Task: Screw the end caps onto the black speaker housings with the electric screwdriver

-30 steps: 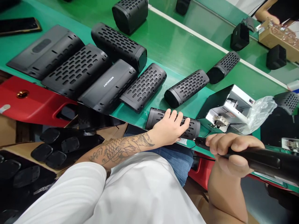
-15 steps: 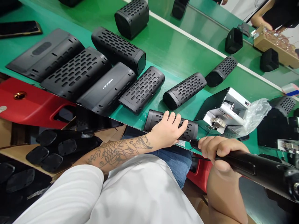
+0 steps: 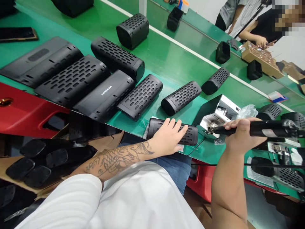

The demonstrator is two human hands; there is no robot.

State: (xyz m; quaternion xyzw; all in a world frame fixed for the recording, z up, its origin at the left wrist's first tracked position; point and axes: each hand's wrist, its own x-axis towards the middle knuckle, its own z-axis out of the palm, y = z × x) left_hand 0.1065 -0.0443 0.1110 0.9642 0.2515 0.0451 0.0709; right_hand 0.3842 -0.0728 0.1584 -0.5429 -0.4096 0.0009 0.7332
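My left hand (image 3: 168, 135) lies over a black perforated speaker housing (image 3: 156, 125) at the bench edge. Its fingers reach across the slotted top and its thumb is at the near side, holding the housing. My right hand (image 3: 245, 130) is wrapped round a black electric screwdriver (image 3: 274, 128), which lies nearly level. The screwdriver's tip points left at the metal outlet of a screw feeder (image 3: 211, 109); exact contact is too small to make out. Beyond my left hand are another slotted housing (image 3: 182, 97) and a smooth one marked MERKURY (image 3: 106, 93).
More housings stand on the green bench (image 3: 186, 57), several to the left. A phone (image 3: 17, 34) lies at the far left. Below are a red stool (image 3: 30, 108) and a box of black parts (image 3: 45, 156). Across the bench a person's hand (image 3: 261, 41) is above a cardboard box (image 3: 262, 62).
My right hand has lifted the screwdriver away from the housing's right end, out to the screw feeder. My left hand stays on the housing. The view has shifted slightly.
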